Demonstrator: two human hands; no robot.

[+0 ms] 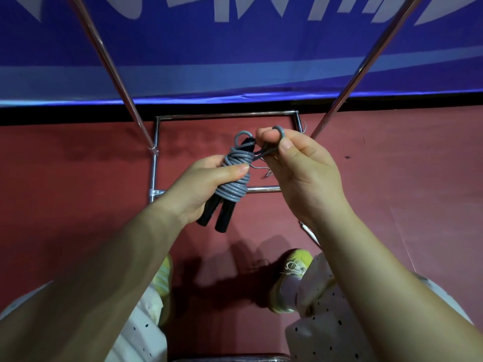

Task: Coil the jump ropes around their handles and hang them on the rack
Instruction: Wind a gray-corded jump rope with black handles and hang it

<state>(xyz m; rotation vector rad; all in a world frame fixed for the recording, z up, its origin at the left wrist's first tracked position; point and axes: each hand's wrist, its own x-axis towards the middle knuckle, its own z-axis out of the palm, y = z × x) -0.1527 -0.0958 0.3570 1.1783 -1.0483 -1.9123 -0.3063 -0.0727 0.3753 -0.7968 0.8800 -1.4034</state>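
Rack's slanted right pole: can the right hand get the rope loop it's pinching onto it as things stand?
Probably yes. The right hand pinches the grey rope loop just beside the slanted right pole, with nothing between them; the left hand holds the coiled bundle.

- Left hand [206, 184] and right hand [303, 165]: both are seen bare, with no glove, ring or watch; the nails are kept short and unpainted.
- Forearms: no sleeve is worn along their visible length.
- Trousers [329, 333]: a pale, pinkish-white fabric is seen on both legs, printed with small dark dots (spaced widely and irregularly).
- Right shoe [290, 278]: a yellow-green trainer is shown, fastened with pale laces; a pale sock is seen at its ankle.
- Left shoe [163, 280]: the same yellow-green is shown, crossed by lighter stripes; it is largely covered by the forearm.
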